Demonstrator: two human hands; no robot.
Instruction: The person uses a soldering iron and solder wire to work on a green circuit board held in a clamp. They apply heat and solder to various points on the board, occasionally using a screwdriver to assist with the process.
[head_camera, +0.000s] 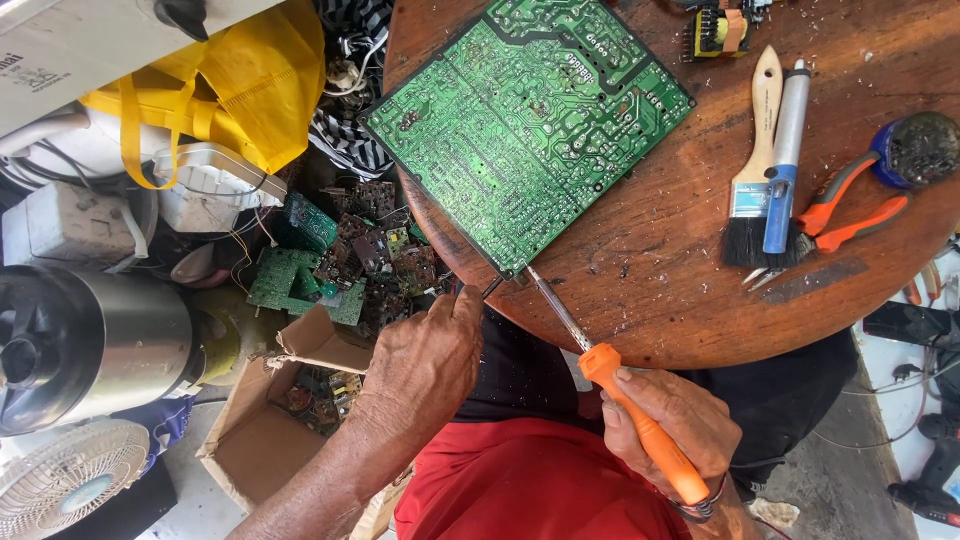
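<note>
Red cloth (530, 480) fills the bottom centre of the frame, and both hands rise from it toward the round, dark wooden table (680, 280). At lower right, the right hand (668, 425) has its fingers wrapped closed around the orange handle of a soldering iron (610, 385), whose metal shaft slants up and left to the near corner of the large green circuit board (525, 120). That board lies solder side up at the upper centre, its lower corner jutting over the table's edge. At lower centre, the left hand (425, 370) is curled, pinching a thin dark tool (492, 288) between thumb and finger; its point touches the same corner, though what kind of tool it is cannot be made out.

Resting further right on the table are a wooden-handled paintbrush (752, 170), a blue and grey desoldering pump (783, 155) and orange-handled pliers (845, 205). Left of the table, a heap of scrap circuit boards (350, 255) and an open cardboard box (275, 400) sit on the floor.

Because the board overhangs and nothing pins it, pressure from either tool could tip or slide it. The iron's tip works just beside the left fingers, so a slip risks a burn.
</note>
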